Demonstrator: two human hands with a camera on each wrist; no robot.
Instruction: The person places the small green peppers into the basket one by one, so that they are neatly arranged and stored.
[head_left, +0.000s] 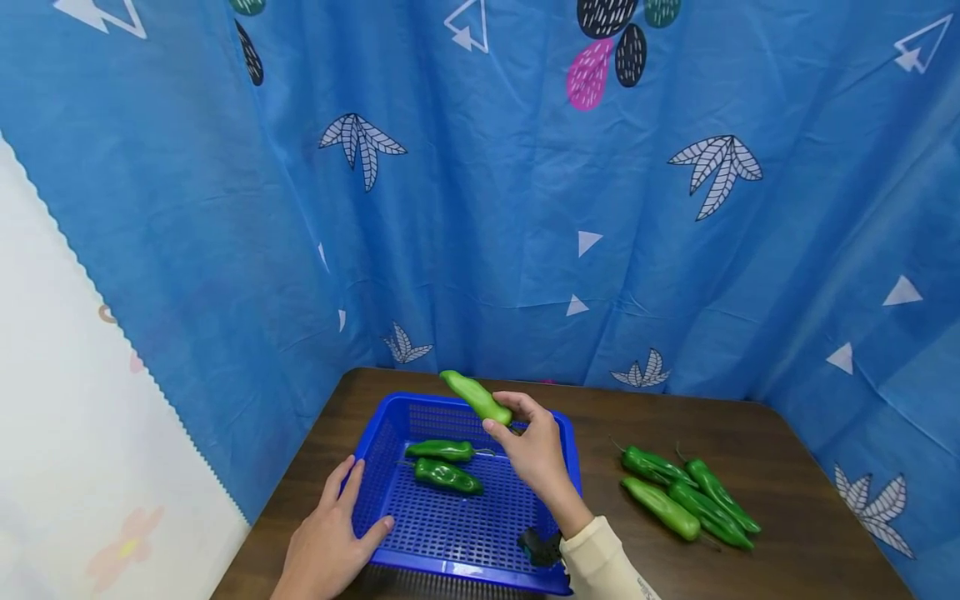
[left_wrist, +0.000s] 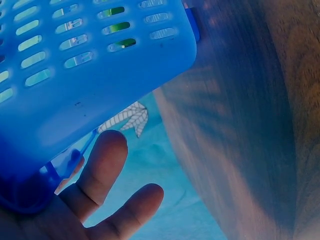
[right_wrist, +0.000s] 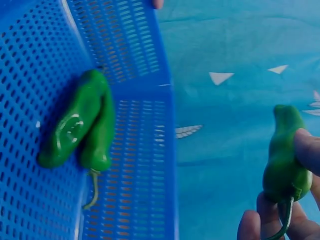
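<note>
My right hand (head_left: 534, 446) pinches a light green pepper (head_left: 474, 396) between thumb and fingers, above the far side of a blue plastic basket (head_left: 480, 570). In the right wrist view the held pepper (right_wrist: 285, 155) has its curved stem pointing down past the fingertips. Two darker glossy peppers, one nearer (head_left: 447, 477) and one farther (head_left: 441, 451), lie side by side on the basket floor. My left hand (head_left: 327, 533) touches the basket's left front corner, its fingers fairly straight along the outside and the thumb by the rim. The left wrist view shows those fingers beside the slotted wall (left_wrist: 125, 75).
Several green peppers (head_left: 708, 504) lie bunched on the brown wooden table (head_left: 600, 567), right of the basket. A blue patterned curtain (head_left: 510, 208) hangs behind the table and along its sides. A black object (head_left: 538, 547) shows beside my right wrist, over the basket's front right corner.
</note>
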